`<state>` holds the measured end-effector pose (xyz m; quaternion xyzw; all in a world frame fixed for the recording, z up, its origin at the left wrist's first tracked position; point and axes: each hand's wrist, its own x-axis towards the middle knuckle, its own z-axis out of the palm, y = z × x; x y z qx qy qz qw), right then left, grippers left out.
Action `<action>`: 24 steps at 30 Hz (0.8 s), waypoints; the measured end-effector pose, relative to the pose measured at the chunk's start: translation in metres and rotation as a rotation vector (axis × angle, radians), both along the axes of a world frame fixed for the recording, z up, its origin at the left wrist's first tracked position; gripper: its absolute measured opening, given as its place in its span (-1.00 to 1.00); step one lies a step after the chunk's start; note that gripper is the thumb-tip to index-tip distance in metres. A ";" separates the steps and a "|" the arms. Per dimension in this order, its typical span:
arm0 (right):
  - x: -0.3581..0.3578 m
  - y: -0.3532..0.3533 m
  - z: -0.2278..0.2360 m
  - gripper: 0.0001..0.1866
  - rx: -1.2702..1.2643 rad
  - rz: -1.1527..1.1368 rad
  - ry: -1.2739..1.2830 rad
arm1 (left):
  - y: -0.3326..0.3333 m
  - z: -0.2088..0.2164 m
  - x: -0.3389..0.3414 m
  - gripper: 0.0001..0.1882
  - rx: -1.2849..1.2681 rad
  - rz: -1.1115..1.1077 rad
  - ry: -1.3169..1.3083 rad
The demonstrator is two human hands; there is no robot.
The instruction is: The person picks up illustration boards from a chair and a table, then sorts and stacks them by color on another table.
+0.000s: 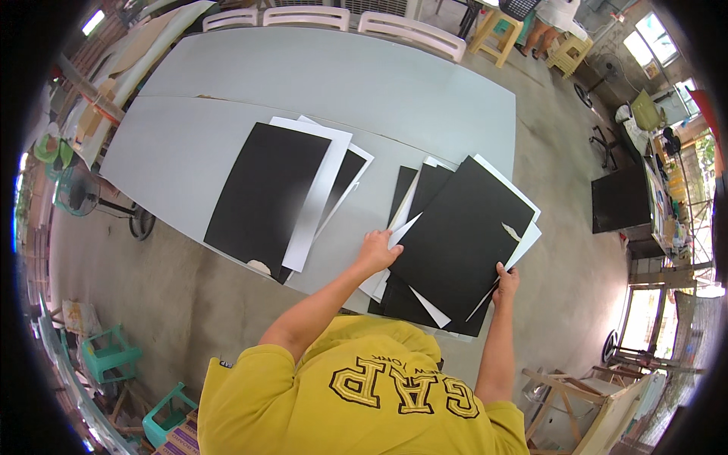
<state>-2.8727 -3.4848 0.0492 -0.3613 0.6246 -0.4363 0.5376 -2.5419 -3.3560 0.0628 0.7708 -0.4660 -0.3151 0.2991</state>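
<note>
On the right of the grey table (364,83) lies a fanned pile of black and white sheets. My left hand (378,252) grips the left edge of the top black sheet (462,235), its fingers partly tucked under the sheets. At the lower right edge, my right hand (506,285) pinches the same upper sheets, thumb on top. They sit slanted over other black sheets (406,302); how many are held is hidden. A pale torn patch shows near the top sheet's right corner. To the left rests a second pile, a black sheet (265,189) over a white sheet (311,205).
White chairs (409,34) line the table's far side. A person (547,26) stands beyond, near yellow stools (497,34). A floor fan (83,196) is at left, green stools (110,354) at lower left. A black desk (622,201) stands right, a wooden frame (569,402) lower right.
</note>
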 end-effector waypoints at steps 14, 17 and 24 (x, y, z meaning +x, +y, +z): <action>-0.117 0.052 -0.004 -0.52 0.139 -0.003 -0.323 | 0.002 -0.016 -0.048 -0.48 -0.172 0.077 -0.003; -0.130 0.063 0.006 -0.49 0.080 -0.027 -0.447 | -0.003 -0.013 -0.034 -0.49 -0.008 0.120 0.143; -0.140 0.038 0.011 -0.45 0.060 -0.072 -0.393 | -0.016 -0.031 -0.033 -0.62 -0.029 0.304 0.344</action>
